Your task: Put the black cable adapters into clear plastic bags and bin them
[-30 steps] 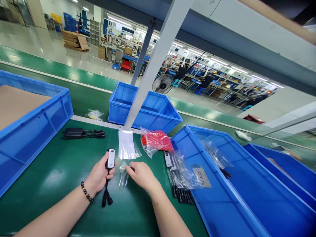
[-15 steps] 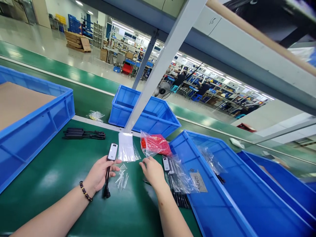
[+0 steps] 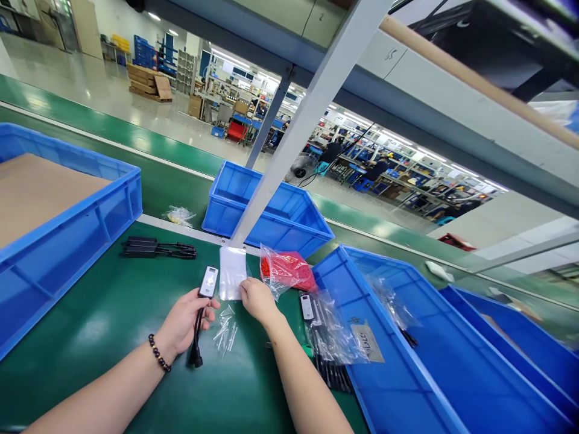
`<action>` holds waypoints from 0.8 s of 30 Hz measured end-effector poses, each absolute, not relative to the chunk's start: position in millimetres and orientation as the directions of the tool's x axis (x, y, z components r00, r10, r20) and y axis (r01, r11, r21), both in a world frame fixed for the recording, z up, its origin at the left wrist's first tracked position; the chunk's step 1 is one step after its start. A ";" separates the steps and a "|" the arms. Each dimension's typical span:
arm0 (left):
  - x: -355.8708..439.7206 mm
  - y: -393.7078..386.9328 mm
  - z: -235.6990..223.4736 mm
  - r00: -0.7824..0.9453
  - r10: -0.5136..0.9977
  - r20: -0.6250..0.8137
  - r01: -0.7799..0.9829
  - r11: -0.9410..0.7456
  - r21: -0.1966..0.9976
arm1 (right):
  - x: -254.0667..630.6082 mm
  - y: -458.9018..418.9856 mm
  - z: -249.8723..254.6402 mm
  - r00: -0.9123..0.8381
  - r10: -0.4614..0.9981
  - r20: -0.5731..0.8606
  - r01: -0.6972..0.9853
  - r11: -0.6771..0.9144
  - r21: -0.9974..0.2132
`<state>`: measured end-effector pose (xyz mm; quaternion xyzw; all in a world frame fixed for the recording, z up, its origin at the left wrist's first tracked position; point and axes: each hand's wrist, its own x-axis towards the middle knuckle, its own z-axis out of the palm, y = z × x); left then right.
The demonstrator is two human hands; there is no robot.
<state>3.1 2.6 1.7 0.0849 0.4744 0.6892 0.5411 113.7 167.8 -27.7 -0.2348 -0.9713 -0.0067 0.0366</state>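
Note:
In my left hand [image 3: 189, 319] is a small black device [image 3: 208, 282] with a silver-white face, its black cable hanging down to a connector. The fingers are closed around it just where the cable begins. My right hand [image 3: 260, 299] reaches to the clear plastic bags [image 3: 232, 274], fingertips pinched at their lower right edge. How many bags it grips is hidden. Between my hands lie several thin clear tubes [image 3: 225, 330]. A bag of red parts [image 3: 288, 270] rests just beyond my right hand.
Several black cabled devices [image 3: 157, 248] lie at the left. Bagged devices [image 3: 332, 331] sit by the blue bin [image 3: 398, 337] on the right. Other blue bins stand at the left [image 3: 90, 232] and back [image 3: 296, 235]. A white post [image 3: 289, 144] rises from the table's far edge.
My right hand has moved left from beside the red bag to the clear bags, and its fingers have closed at their edge. My left hand still holds the device.

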 end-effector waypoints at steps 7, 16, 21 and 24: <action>4.1 2.0 -1.2 -0.387 0.833 -0.396 -0.654 0.055 0.755 | 100.3 165.7 -30.8 -0.825 0.559 0.086 0.561 0.828 0.003; 6.7 3.0 -2.0 -0.364 0.843 -0.396 -0.635 0.086 0.767 | 104.1 162.2 -33.3 -0.836 0.533 0.133 0.534 0.845 -0.030; 7.3 2.8 -2.3 -0.359 0.845 -0.396 -0.631 0.092 0.770 | 106.3 163.0 -37.0 -0.818 0.553 0.157 0.534 0.832 -0.147; 7.1 3.1 -2.4 -0.353 0.847 -0.398 -0.629 0.100 0.771 | 107.5 165.5 -39.8 -0.802 0.569 0.182 0.523 0.816 -0.246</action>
